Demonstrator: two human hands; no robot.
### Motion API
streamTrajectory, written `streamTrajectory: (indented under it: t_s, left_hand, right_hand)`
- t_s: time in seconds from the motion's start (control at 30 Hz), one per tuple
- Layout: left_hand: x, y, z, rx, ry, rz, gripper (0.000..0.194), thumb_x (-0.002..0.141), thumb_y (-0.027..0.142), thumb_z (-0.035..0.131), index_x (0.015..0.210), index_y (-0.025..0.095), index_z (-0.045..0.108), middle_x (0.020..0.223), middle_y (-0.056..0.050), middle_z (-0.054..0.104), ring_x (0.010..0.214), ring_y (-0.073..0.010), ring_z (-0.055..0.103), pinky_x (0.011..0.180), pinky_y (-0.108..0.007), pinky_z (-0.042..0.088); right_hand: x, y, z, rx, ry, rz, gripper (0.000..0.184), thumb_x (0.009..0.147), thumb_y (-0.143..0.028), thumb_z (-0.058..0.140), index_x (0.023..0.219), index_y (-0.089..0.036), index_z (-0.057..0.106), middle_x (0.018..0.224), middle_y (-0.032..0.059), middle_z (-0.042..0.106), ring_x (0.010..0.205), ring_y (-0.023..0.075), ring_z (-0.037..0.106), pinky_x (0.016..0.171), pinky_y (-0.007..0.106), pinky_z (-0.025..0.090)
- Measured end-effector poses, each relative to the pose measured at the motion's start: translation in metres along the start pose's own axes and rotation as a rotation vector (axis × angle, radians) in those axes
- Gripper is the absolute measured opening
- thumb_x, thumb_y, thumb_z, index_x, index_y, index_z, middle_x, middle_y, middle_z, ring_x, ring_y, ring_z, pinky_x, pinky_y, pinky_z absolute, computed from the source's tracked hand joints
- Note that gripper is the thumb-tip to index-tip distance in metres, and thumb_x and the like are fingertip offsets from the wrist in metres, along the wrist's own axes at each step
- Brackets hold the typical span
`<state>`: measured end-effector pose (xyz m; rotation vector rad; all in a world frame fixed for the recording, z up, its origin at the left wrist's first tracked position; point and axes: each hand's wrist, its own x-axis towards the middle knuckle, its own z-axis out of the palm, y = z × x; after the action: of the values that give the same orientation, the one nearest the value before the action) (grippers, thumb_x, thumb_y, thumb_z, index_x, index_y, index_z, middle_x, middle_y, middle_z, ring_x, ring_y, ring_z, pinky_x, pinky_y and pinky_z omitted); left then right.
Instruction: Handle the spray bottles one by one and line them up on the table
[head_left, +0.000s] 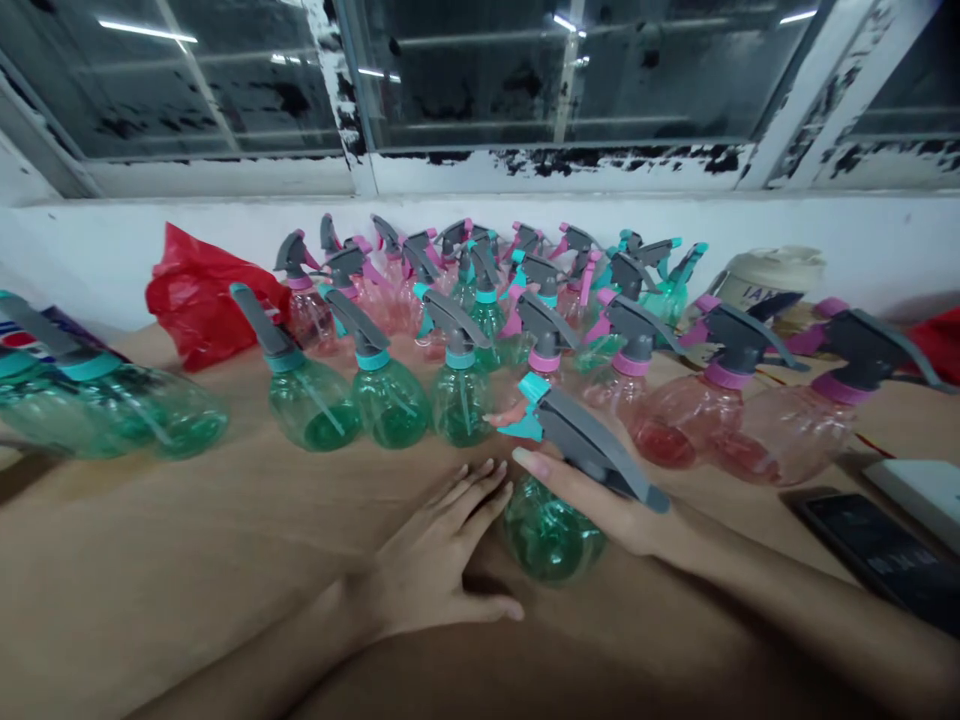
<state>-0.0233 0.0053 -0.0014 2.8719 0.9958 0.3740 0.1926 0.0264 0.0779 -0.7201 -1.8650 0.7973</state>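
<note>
A green see-through spray bottle (555,540) with a grey and turquoise trigger head stands on the table in front of me. My right hand (611,505) is wrapped round its neck, just under the trigger head; the far fingers are partly hidden behind it. To the left of the bottle, my left hand (431,560) is open, its fingers stretched out and thumb apart. Its fingertips are close to the bottle; whether they touch it I cannot tell. Beyond my hands, a row has green spray bottles (390,405) on the left and pink spray bottles (690,420) on the right.
More spray bottles crowd behind the row, before a white wall (105,250) under windows. Green bottles (142,405) also stand at far left, near a red plastic bag (206,300). A phone (877,550) and white box (919,490) lie at right, with a beige bag (776,275) farther back.
</note>
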Motion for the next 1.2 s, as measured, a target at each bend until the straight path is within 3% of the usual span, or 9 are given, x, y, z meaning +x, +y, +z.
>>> streamTrajectory:
  t_s: [0.13,0.33,0.5,0.67,0.87,0.97,1.07,1.2]
  left_hand:
    - [0.002,0.002,-0.003,0.001,-0.02,0.005,0.109,0.078,0.075,0.053,0.152,0.016,-0.001,0.154,-0.018,0.023,0.14,-0.0357,0.023,0.112,-0.051,0.025]
    - [0.0034,0.0039,-0.0062,-0.012,-0.052,-0.006,0.11,0.078,0.075,0.052,0.152,0.016,-0.003,0.154,-0.018,0.02,0.14,-0.0351,0.021,0.113,-0.051,0.023]
    - [0.0018,0.0037,-0.0035,-0.021,-0.052,-0.009,0.109,0.078,0.078,0.049,0.152,0.016,-0.003,0.154,-0.018,0.02,0.14,-0.0354,0.02,0.112,-0.051,0.025]
    - [0.0023,0.0042,-0.0054,-0.043,-0.049,-0.003,0.108,0.078,0.076,0.051,0.152,0.017,0.0,0.154,-0.017,0.021,0.14,-0.0356,0.02,0.112,-0.052,0.022]
    - [0.0032,0.0046,-0.0077,-0.063,-0.034,0.008,0.107,0.077,0.076,0.054,0.152,0.016,0.007,0.154,-0.018,0.02,0.14,-0.037,0.022,0.113,-0.052,0.021]
    - [0.0033,0.0052,-0.0091,-0.06,-0.053,-0.01,0.107,0.077,0.076,0.054,0.152,0.016,0.008,0.154,-0.017,0.023,0.14,-0.036,0.022,0.113,-0.051,0.021]
    - [0.0031,0.0056,-0.009,-0.056,-0.065,-0.025,0.107,0.077,0.075,0.055,0.152,0.015,0.009,0.154,-0.018,0.021,0.14,-0.0363,0.021,0.113,-0.052,0.021]
    - [0.0024,0.0043,-0.0062,-0.036,-0.054,-0.028,0.104,0.079,0.074,0.053,0.152,0.017,0.007,0.155,-0.018,0.02,0.14,-0.0364,0.02,0.112,-0.053,0.02]
  right_hand:
    - [0.0013,-0.0035,-0.0006,-0.001,0.006,-0.007,0.024,0.083,-0.029,0.064,0.106,-0.022,0.064,0.094,0.0023,0.069,0.082,0.0178,0.066,0.077,0.033,0.052]
    - [0.0,-0.0057,-0.0011,0.002,-0.017,0.048,0.027,0.082,-0.033,0.064,0.107,-0.021,0.063,0.084,0.0007,0.066,0.064,0.0145,0.061,0.064,0.031,0.051]
    - [-0.0004,-0.0075,-0.0014,-0.014,-0.01,0.044,0.026,0.082,-0.032,0.064,0.106,-0.021,0.064,0.083,0.0001,0.065,0.067,0.0147,0.061,0.066,0.031,0.05]
    - [0.0018,-0.0058,-0.0001,-0.036,-0.001,0.05,0.015,0.084,-0.037,0.062,0.088,-0.023,0.064,0.072,-0.0028,0.062,0.059,0.0122,0.055,0.061,0.03,0.047]
    - [0.0031,-0.005,-0.0012,-0.047,-0.002,0.048,0.017,0.087,-0.036,0.057,0.075,-0.023,0.06,0.064,-0.0039,0.057,0.057,0.0113,0.053,0.057,0.027,0.045]
    - [0.0026,-0.0058,-0.0015,-0.015,0.002,0.055,0.014,0.084,-0.036,0.062,0.084,-0.023,0.065,0.07,-0.0027,0.063,0.062,0.0128,0.058,0.063,0.029,0.048]
    - [0.001,-0.0046,-0.001,-0.012,0.024,0.061,0.027,0.081,-0.036,0.066,0.103,-0.022,0.067,0.081,0.0002,0.069,0.069,0.0161,0.063,0.07,0.032,0.052]
    - [-0.0017,-0.0026,-0.0004,0.006,0.015,0.058,0.032,0.083,-0.034,0.065,0.113,-0.025,0.065,0.106,0.0027,0.071,0.093,0.021,0.067,0.086,0.036,0.052]
